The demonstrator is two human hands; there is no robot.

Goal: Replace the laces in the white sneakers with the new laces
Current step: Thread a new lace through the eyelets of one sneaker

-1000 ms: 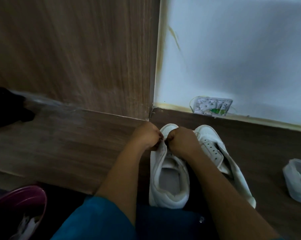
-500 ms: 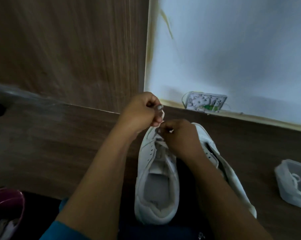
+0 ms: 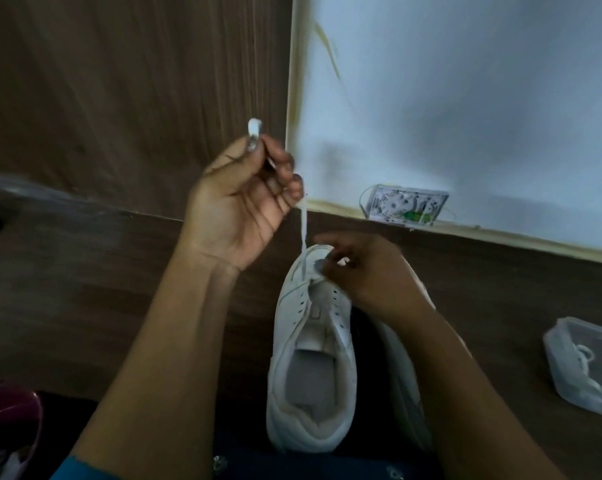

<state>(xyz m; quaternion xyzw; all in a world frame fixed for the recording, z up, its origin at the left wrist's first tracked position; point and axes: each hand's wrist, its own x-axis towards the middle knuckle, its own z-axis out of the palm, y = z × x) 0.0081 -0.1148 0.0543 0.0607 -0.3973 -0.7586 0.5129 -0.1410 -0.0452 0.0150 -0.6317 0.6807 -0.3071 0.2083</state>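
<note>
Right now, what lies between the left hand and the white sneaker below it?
Head view: only a white lace, stretched from the left hand down into the front eyelet of the sneaker.

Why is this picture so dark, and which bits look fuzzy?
Head view: the light is dim, so the brown wood floor looks murky; the right hand at the toe of the white sneaker is motion-blurred; the thin white lace pinched by the left hand is sharper; a shadow lies on the pale wall.

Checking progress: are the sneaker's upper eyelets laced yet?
No, the lace leaves the sneaker near its toe for the left hand; those eyelets sit empty.
</note>
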